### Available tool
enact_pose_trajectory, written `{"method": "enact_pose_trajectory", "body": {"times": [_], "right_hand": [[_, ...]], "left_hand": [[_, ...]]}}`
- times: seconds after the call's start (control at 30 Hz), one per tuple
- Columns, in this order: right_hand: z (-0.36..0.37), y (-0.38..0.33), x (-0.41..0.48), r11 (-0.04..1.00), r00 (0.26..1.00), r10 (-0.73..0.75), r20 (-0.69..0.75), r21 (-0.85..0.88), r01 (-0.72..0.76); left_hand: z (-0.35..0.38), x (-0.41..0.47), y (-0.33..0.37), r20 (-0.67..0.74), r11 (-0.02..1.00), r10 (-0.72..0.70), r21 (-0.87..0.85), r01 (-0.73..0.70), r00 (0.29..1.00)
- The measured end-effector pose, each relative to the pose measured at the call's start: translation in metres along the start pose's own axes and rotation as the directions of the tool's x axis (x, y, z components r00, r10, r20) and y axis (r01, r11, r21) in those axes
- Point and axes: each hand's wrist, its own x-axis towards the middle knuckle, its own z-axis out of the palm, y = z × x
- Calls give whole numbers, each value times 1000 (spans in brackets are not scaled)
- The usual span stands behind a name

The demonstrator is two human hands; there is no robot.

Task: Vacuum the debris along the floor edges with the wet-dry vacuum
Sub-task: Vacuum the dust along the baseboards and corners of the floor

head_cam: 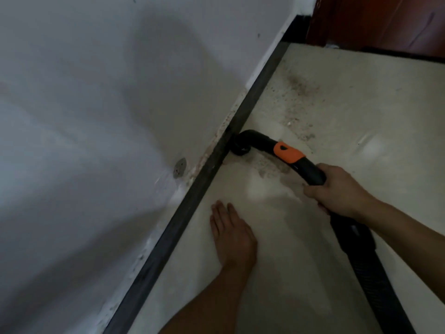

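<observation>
Two bare hands are seen close to the dark baseboard, which runs diagonally between the white wall and the pale floor. The right hand is wrapped round the black curved wand of the vacuum, with fingers curled about the tube just behind its orange collar. The wand's open end is set low against the baseboard; whether the strip is actually touched cannot be told. The ribbed black hose is led from the right hand away from the baseboard.

The left hand is laid flat on the floor near the baseboard, fingers straight and held together, with nothing gripped.

Speckled debris is scattered on the floor just off the baseboard, farther along it than the wand's end, and a smaller dusty patch is seen beneath the tube. A small round metal plate is fixed to the wall just across the baseboard from the wand. Reddish-brown wood is seen past the baseboard's far end.
</observation>
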Motion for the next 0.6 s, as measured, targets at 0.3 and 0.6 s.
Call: {"method": "enact_pose_trajectory", "body": {"times": [0.3,0.6], "right_hand": [[3,4,-37,997,988,16,152,70,-27],[-44,-18,31,997,992,44,-119,-59,-51]], "left_hand": [[-7,-1,-26,32,984,162,74,-164,986],[-5,-4,-29,-18,985,165,48,-164,986]]}}
